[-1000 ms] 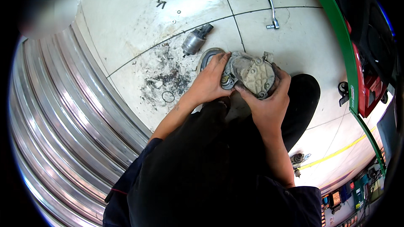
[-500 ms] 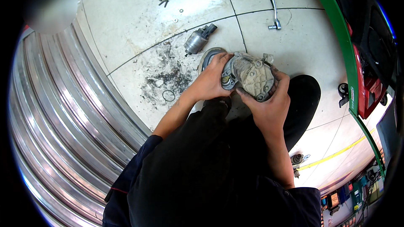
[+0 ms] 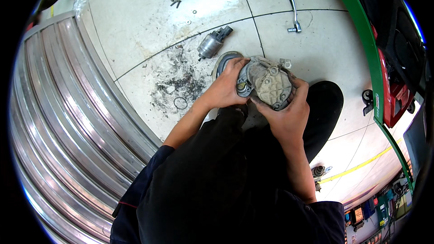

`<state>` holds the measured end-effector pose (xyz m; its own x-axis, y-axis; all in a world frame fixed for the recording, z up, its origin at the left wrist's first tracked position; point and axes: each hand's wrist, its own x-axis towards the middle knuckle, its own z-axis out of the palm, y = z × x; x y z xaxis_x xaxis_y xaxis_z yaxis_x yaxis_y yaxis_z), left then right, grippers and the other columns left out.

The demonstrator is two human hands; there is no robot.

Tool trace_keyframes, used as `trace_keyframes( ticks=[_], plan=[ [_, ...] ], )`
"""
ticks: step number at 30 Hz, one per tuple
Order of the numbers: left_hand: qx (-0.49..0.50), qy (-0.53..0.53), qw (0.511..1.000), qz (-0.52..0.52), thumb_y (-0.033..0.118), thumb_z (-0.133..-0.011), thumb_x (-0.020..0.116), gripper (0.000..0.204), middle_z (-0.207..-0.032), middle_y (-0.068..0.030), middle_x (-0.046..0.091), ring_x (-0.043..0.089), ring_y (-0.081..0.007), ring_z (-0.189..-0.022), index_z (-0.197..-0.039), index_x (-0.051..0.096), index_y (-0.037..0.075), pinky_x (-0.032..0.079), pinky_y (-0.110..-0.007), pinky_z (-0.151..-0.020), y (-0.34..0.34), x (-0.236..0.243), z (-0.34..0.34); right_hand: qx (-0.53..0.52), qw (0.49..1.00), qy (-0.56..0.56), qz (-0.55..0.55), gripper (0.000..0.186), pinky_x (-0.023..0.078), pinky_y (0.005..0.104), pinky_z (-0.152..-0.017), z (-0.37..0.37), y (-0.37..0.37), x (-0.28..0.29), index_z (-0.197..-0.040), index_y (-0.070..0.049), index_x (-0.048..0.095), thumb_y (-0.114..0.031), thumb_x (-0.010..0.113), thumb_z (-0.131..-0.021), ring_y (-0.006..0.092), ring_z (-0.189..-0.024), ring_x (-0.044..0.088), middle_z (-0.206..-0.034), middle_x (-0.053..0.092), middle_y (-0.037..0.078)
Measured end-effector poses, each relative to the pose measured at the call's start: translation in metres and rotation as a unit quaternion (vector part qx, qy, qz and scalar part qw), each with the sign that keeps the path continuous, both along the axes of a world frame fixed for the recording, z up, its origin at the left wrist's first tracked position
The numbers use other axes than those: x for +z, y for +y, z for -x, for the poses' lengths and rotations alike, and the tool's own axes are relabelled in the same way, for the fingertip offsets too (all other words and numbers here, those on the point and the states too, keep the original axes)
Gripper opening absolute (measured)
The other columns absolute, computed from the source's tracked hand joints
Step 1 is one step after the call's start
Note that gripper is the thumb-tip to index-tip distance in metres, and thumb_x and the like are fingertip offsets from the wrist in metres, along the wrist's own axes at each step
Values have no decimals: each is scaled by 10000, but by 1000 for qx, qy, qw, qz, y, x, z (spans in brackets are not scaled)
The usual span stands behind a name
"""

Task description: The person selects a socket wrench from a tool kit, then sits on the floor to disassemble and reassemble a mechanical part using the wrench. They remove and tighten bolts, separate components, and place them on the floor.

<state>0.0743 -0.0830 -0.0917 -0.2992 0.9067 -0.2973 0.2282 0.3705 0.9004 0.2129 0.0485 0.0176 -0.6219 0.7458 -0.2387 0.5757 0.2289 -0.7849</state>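
"While the head view shows the grimy metal assembly [image 3: 273, 86] beside the right knee [image 3: 324, 110], how is it gripped?"

"The left hand [image 3: 226, 86] curls round its side by the grey disc [image 3: 222, 65]; the right hand [image 3: 291, 108] cups its broad end. I'd share the weight across both palms and avoid squeezing the small round fitting [image 3: 243, 87]."

"What can't you make out?"

"Its underside, the fingertips behind it, whether it touches the floor [image 3: 330, 45], and how the disc joins it."
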Motion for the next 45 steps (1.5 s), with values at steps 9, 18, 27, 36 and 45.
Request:
trace_keyframes(
  ticks=[9,18,27,36,45],
  plan=[
    [-5,6,1000,-1,226,-627,828,1005,-1440,-272,385,431,-456,-1354,-1480,365,-34,390,-440,-1147,-2,-4,2,-19,1000,-20,7,792,569,342,-872,5,-4,4,-1228,22,482,-182,973,-641,249,-1014,720,-1078,711,197],
    [0,9,1000,-5,239,-631,835,996,-1445,-262,392,438,-450,-1352,-1472,377,-36,398,-439,-1140,-3,-4,2,-12,1000,-24,6,811,563,345,-884,5,-3,4,-1242,30,469,-172,974,-641,246,-1019,709,-1087,701,205],
    [-12,26,1000,-13,281,-643,854,1010,-1440,-261,400,450,-440,-1338,-1490,380,1,408,-441,-1129,-1,-7,2,-23,999,1,37,809,541,334,-934,-3,-1,-1,-1269,52,449,-105,957,-658,210,-1070,659,-1152,661,196],
    [-54,132,989,-25,443,-542,933,1189,-1442,-261,418,394,-441,-1374,-1501,381,8,319,-521,-1166,0,7,3,-35,995,16,91,844,541,338,-940,-12,2,2,-1312,61,401,-74,939,-676,209,-1081,645,-1187,635,202],
    [-66,-15,977,-200,451,-506,959,1055,-1405,-186,526,458,-387,-1357,-1361,512,23,337,-493,-1161,22,30,4,73,982,10,171,355,555,326,-834,-21,20,23,-1172,34,574,-160,707,-906,200,-948,700,-968,702,146]
  ],
)
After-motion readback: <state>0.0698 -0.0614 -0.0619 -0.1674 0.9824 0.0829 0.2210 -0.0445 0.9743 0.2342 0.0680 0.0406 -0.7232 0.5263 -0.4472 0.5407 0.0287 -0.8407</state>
